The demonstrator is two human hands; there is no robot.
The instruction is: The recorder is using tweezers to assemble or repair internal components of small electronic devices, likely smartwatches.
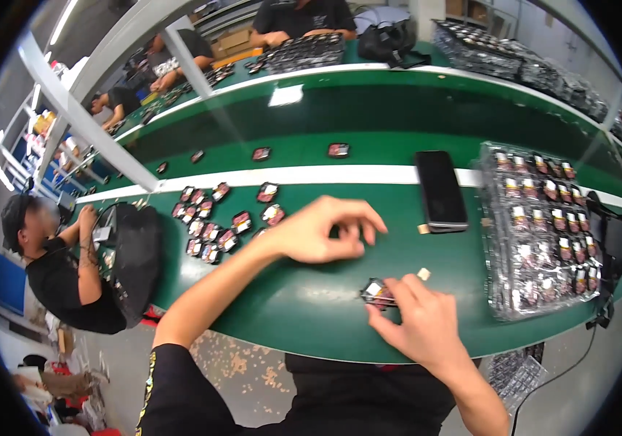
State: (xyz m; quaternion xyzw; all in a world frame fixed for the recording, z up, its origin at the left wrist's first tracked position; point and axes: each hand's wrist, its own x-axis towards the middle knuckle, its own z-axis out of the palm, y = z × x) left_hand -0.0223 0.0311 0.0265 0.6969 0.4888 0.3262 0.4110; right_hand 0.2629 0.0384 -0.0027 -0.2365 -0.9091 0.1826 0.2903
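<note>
My right hand (pixel 421 316) grips a small dark device with a pale label (pixel 376 291) between thumb and fingers, just above the green table near its front edge. Part of that device is hidden behind my fingers. Farther back and to the left, my left hand (pixel 329 229) hovers over the table with nothing in it, its fingers loosely bent and apart. Beside my left wrist lies a loose group of similar small devices (pixel 209 231), some partly covered by my forearm. A small cream-coloured piece (pixel 423 274) rests just beyond my right hand.
A black phone (pixel 442 192) lies at the back right of the table (pixel 311 327). Clear plastic trays (pixel 496 240) filled with devices stand at the right. Beyond a white rail, a green conveyor carries several devices (pixel 261 153). A co-worker (pixel 67 272) sits at the left; others work across.
</note>
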